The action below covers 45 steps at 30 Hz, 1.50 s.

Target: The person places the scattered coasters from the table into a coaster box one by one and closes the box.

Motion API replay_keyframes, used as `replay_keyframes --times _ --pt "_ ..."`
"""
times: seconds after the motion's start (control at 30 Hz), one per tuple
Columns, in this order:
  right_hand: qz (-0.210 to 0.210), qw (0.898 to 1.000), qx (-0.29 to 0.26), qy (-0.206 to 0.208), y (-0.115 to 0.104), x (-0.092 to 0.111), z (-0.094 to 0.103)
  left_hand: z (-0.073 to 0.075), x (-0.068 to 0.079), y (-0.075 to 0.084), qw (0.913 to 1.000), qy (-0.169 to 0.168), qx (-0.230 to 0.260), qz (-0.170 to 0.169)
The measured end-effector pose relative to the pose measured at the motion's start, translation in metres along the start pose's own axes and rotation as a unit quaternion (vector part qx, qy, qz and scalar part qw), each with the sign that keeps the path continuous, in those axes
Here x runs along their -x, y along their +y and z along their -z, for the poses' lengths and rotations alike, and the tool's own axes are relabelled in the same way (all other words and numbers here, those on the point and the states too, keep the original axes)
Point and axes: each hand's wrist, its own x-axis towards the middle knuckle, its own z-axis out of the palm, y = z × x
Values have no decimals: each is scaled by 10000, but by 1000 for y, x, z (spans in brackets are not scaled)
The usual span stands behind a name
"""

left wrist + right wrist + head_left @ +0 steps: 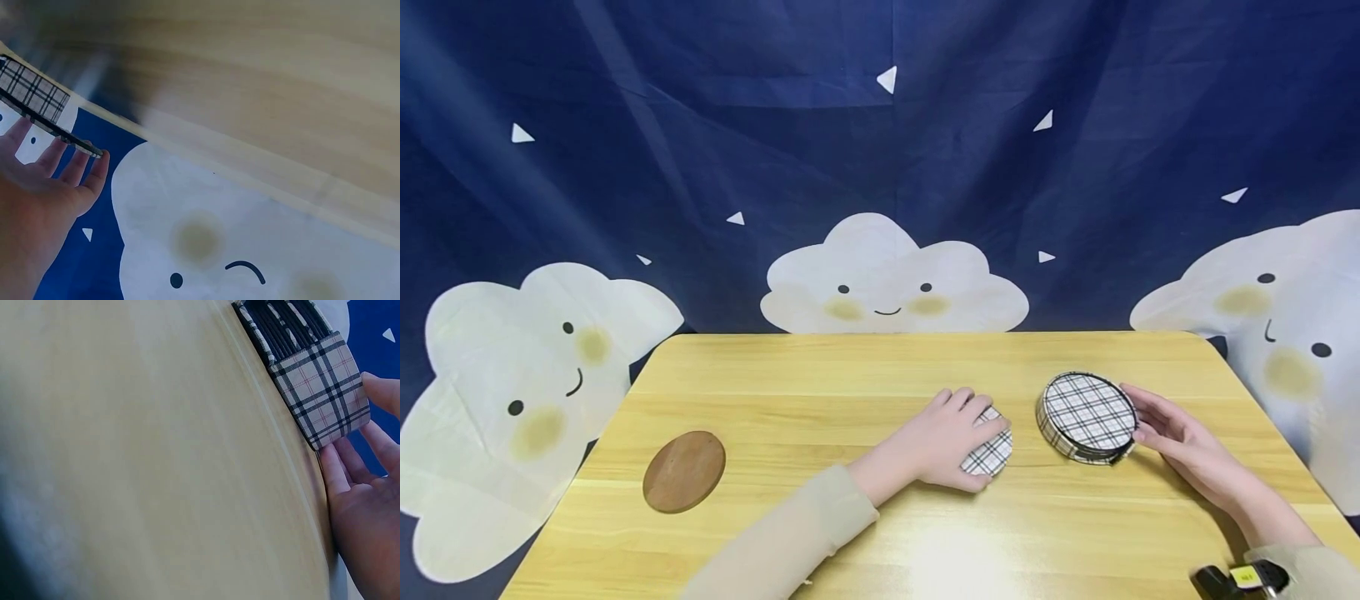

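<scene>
Near the middle of the table, my left hand (951,442) holds a round plaid coaster (988,450) from above, fingers spread across it and curled over its rim. The left wrist view shows the plaid coaster (37,94) with its dark edge against the fingertips. To the right stands a round plaid coaster holder (1090,412). My right hand (1187,450) holds the holder's right side between thumb and fingers. In the right wrist view, the holder (325,390) has an open slot in its side, with several dark-edged coasters (284,328) stacked inside.
A brown round coaster (685,471) lies flat at the table's left. The light wooden table (850,375) ends at a dark blue curtain (820,125) with printed clouds. A black device (1240,577) is at the right wrist.
</scene>
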Motion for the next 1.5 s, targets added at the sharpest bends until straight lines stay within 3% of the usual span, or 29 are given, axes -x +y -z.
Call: replay_keyframes --times 0.6,1.03,1.5 --pt "-41 10000 -36 -29 0 -1 1 10 -51 1 9996 104 -230 115" --pt "-9 10000 46 -22 1 0 0 20 -95 20 9977 -144 -662 54" --pt "39 10000 59 -45 2 1 2 24 -131 40 9957 -371 -840 155"
